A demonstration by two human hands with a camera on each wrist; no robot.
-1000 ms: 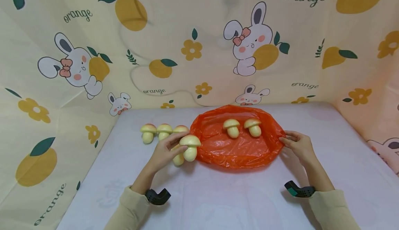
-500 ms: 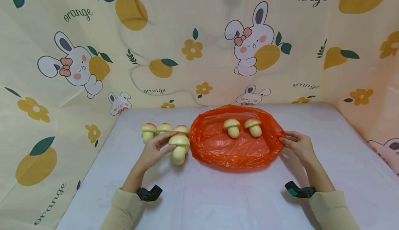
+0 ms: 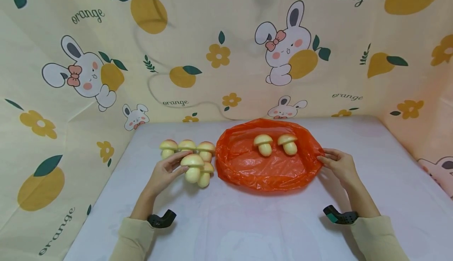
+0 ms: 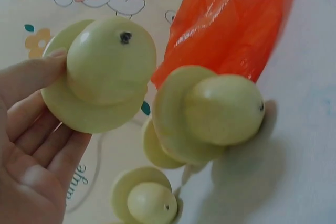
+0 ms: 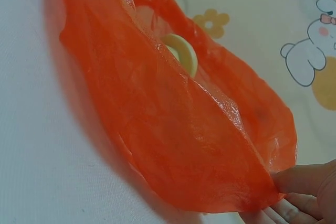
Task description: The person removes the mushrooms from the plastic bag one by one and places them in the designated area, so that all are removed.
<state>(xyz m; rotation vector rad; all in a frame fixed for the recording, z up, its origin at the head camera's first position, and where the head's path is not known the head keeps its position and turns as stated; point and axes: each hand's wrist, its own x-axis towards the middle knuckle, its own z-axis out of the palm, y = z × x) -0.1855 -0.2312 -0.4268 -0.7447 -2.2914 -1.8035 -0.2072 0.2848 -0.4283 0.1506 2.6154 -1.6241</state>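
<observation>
My left hand (image 3: 163, 175) grips a pale yellow toy mushroom (image 3: 192, 169) by its cap, thumb on the near side in the left wrist view. The mushroom hangs stem down, left of an open red plastic bag (image 3: 269, 183). Another toy mushroom (image 3: 206, 175) stands just behind and right of it, partly covered in the head view. My right hand (image 3: 339, 166) pinches the bag's right rim between thumb and fingers. Inside the bag lie two mushrooms, one on the left (image 3: 264, 146) and one on the right (image 3: 288, 144).
Behind my left hand several mushrooms with reddish cap tops form a row: a left one (image 3: 168, 147), a middle one (image 3: 186, 145) and a right one (image 3: 206, 149) close to the bag's left edge. A printed cloth backdrop (image 3: 219, 13) borders the white table (image 3: 247, 229).
My left hand has moved left, away from the bag, with the mushroom in its grip, uncovering the mushrooms behind. My right hand and the bag have stayed put.
</observation>
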